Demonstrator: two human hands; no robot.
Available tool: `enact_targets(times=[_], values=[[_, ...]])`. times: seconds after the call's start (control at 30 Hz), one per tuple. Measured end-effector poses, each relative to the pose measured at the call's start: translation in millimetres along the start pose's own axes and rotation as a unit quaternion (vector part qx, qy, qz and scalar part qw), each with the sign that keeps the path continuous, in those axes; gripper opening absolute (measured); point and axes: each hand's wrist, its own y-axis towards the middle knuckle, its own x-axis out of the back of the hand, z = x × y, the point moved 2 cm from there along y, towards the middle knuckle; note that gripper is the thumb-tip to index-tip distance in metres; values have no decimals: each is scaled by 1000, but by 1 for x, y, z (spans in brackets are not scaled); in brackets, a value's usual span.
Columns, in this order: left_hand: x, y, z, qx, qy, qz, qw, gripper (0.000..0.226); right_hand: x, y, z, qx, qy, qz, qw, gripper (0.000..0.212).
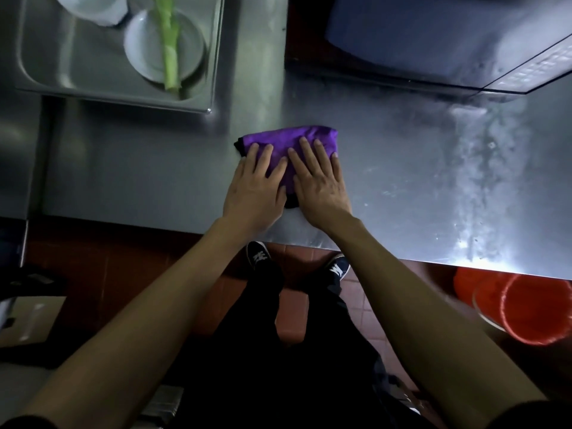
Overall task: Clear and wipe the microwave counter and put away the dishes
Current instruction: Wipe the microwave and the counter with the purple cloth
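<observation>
Pressing flat on the purple cloth [288, 147], your left hand [255, 193] and right hand [320, 185] lie side by side with fingers spread and palms down, gripping nothing. The cloth is folded into a pad on the steel counter [402, 187], near its front edge; your fingertips reach over its middle, its far edge shows beyond them, and a dark corner peeks out between your wrists. The microwave [433, 41] sits beyond and to the right of the cloth, well apart from it; its keypad is too blurred to read. Streaky smears mark the counter at right. To the left, a steel tray [62, 72] holds a white plate [145, 54] with a green stalk [168, 48] lying across it and a white bowl [93, 7] beside it. No readable writing shows anywhere.
</observation>
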Motion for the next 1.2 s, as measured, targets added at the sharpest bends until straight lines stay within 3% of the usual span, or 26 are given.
enact_targets(times=[0.2, 0.57, 0.73, 0.93, 1.2], values=[[-7, 5, -60, -22, -7, 1, 1000, 57, -6, -35, -53, -16, 15, -32, 999, 59], [-33, 54, -237, -85, -16, 38, 996, 59, -5, -126, -211, -122, 66, -114, 984, 54], [-42, 70, -303, -110, -11, 55, 992, 59, -3, -157, -266, -160, 70, -114, 978, 57], [-43, 52, -300, -121, -20, 48, 991, 56, -8, -171, -251, -173, 83, -109, 975, 54], [-42, -7, -230, -99, -46, 15, 994, 55, -26, -170, -171, -130, 64, -74, 987, 56]])
